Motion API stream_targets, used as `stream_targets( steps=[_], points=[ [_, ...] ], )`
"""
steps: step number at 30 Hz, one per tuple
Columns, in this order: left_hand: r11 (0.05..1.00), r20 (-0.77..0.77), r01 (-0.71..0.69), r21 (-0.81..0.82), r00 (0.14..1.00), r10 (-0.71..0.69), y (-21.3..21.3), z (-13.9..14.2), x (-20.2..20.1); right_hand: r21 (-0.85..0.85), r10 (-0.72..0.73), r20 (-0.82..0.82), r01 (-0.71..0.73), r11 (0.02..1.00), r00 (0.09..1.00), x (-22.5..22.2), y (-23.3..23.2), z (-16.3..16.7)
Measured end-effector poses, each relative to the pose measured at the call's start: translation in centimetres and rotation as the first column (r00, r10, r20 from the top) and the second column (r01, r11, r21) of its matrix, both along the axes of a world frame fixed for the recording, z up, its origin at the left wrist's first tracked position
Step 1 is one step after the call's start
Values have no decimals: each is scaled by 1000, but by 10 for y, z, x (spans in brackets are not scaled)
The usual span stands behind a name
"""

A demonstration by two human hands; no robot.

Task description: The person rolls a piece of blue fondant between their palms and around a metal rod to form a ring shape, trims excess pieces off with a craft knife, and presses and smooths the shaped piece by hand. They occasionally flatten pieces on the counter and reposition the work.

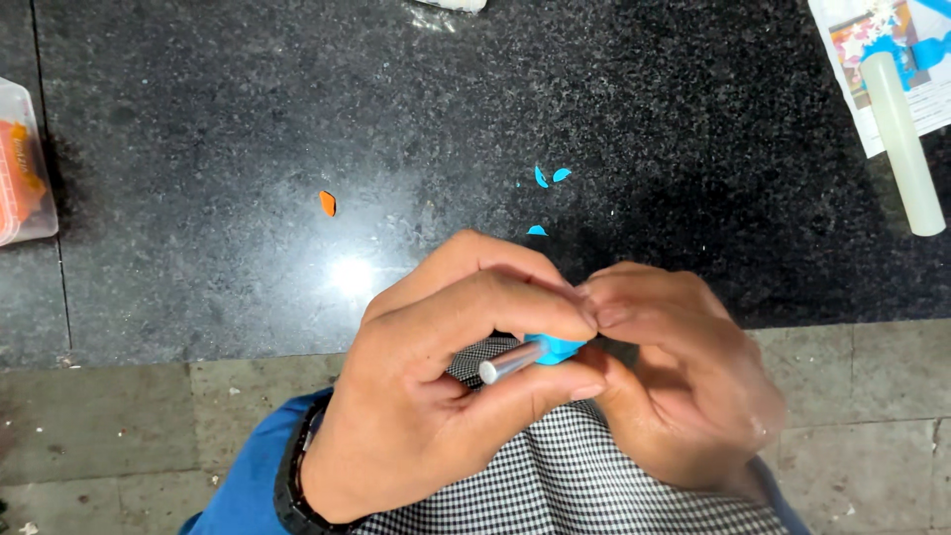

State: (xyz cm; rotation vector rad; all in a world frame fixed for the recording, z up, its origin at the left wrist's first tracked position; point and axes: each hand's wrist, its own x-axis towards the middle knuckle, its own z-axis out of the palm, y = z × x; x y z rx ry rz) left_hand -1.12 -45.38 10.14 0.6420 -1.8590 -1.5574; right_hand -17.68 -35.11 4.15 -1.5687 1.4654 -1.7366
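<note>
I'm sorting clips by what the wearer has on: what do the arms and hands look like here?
Both hands, left hand and right hand, are bare, no gloves. The left wrist wears a black band under a blue sleeve. No rings can be made out.

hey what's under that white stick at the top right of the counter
The white stick lies across a printed paper sheet with a blue piece on it; its lower end rests on the black stone counter. The print beneath the stick is covered.
</note>
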Motion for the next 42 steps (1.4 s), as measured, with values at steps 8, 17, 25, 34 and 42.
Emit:
stream_targets(
  steps=[8, 17, 25, 34, 42],
  points=[
    [1000, 2, 13, -5, 1000, -13, 4, 6, 1, 12, -47, -79, 48, 999, 996, -1, 2, 13],
    [1000, -80, 3, -6, 997, -3, 10, 1, 5, 3, -104, -215, 107, 994, 971, 6, 1, 34],
    [999, -78, 26, 46, 997, -23, 10, -1, 7, -80, -183, -178, 171, 982, 967, 14, -2, 34],
    [958, -111, 42, 284, 994, -11, 9, 1, 3, 45, -124, -194, 135, 990, 973, 5, 3, 41],
    [985, -18, -7, -171, 1000, 4, 4, 2, 1, 123, -106, -139, 123, 985, 985, 2, 0, 43]
  ],
)
